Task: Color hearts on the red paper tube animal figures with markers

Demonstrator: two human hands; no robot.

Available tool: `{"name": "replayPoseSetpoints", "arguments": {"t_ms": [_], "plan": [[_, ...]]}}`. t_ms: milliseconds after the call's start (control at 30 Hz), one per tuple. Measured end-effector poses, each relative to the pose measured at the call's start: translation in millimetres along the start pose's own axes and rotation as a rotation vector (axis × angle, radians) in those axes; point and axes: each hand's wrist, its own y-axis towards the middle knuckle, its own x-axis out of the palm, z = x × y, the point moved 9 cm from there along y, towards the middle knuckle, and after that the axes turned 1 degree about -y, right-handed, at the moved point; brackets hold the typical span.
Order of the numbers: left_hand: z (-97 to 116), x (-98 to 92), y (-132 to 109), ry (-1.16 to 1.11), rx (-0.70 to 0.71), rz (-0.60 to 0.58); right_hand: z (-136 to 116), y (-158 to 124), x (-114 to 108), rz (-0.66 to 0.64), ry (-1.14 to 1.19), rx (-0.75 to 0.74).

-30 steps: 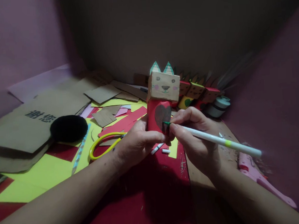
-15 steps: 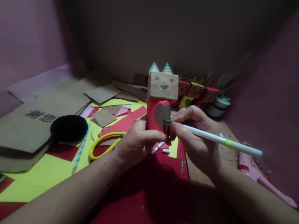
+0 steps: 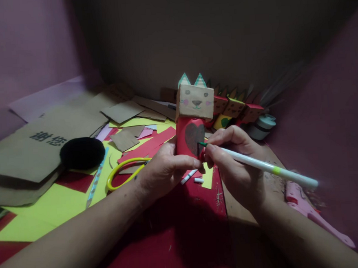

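Observation:
A paper cat figure (image 3: 193, 120) stands upright in the middle: a brown box head with a drawn face and green ears on a red tube body with a dark heart. My left hand (image 3: 166, 169) is wrapped round the base of the red body. A white marker (image 3: 261, 167) with a green tip lies in the pinch of my right hand (image 3: 234, 162), its tip touching the lower right of the heart.
Yellow-handled scissors (image 3: 125, 172) lie left of my left hand on red and yellow paper scraps. A black pompom (image 3: 82, 153) and a brown paper bag (image 3: 44, 139) sit further left. Several more paper figures (image 3: 237, 109), a small jar (image 3: 262, 126) and a pink tool (image 3: 310, 214) are on the right.
The marker tip has crept slightly up and right along the heart's lower edge. My left hand and the figure have hardly moved.

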Motion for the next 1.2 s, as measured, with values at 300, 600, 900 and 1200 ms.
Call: {"name": "replayPoseSetpoints", "arguments": {"t_ms": [300, 600, 900, 1200], "plan": [[-4.3, -2.7, -0.8, 0.016, -0.029, 0.003, -0.9, 0.2, -0.2, 0.019, 0.015, 0.03], [-4.3, -1.1, -2.8, 0.019, -0.035, 0.02, 0.3, 0.5, -0.8, 0.025, 0.014, 0.035], [-2.1, -0.2, -1.3, 0.01, -0.032, 0.02, 0.7, -0.7, -0.5, 0.013, 0.031, 0.042], [1.6, 0.2, -0.3, 0.043, 0.031, -0.01, -3.1, -4.4, 3.3, -0.036, -0.097, 0.001]]}}
